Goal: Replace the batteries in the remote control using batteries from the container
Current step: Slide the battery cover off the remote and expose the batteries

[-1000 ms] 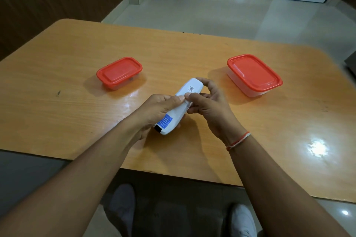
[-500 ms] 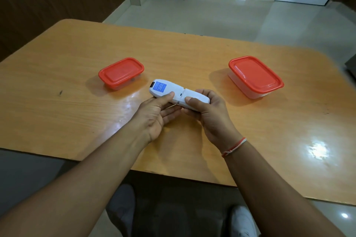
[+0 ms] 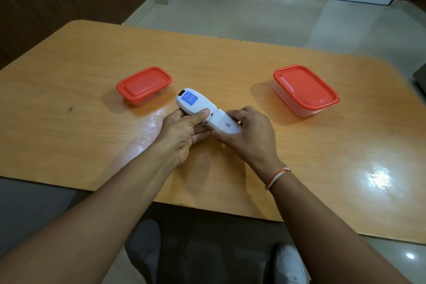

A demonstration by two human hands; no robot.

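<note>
- Table [image 3: 69, 145], under both hands: wood-grain top, orange-brown, smooth, glossy, with bright glare patches.
- Remote control [image 3: 196, 105], held between the hands: white plastic, smooth, slight sheen; blue printed label [image 3: 189, 98] on its back.
- Battery cover [image 3: 222, 123], at the right hand's fingertips: white plastic, smooth, small printed code.
- Small container [image 3: 144, 84], beyond the left hand: red plastic lid, smooth, semi-gloss; clear plastic base.
- Large container [image 3: 304, 89], beyond the right hand: red plastic lid, translucent plastic base.
- Wrist thread [image 3: 276, 176], right wrist: red-and-white cord, matt.
- Floor [image 3: 253, 14], beyond the table: pale tiles, polished.
</note>
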